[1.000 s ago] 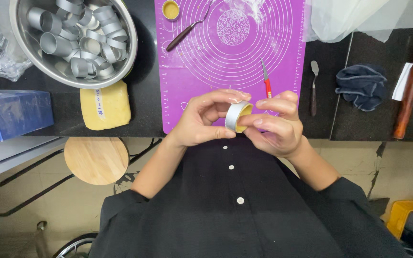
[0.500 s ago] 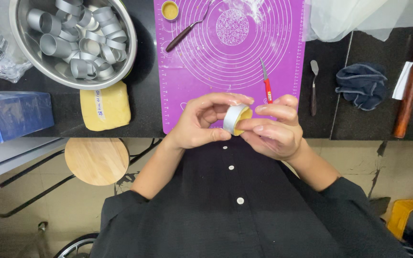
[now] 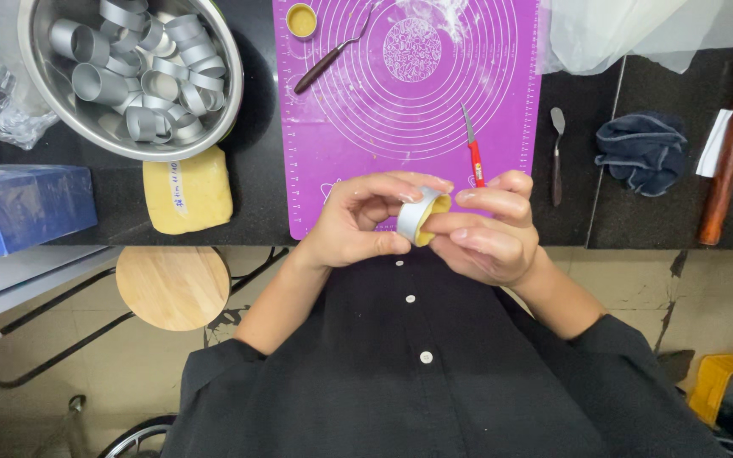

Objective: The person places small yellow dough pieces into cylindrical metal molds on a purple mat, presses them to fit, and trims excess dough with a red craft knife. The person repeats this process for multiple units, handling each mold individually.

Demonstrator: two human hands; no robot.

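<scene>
Both hands pinch one metal ring (image 3: 413,216) lined with yellow dough, held over the bench edge: left hand (image 3: 354,225) steadies, right hand (image 3: 489,233) presses dough against its wall.

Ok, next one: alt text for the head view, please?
Both hands, left hand and right hand, hold a small round metal ring mould lined with yellow dough over the near edge of a purple silicone baking mat. A steel bowl of metal rings sits at the left.
</scene>
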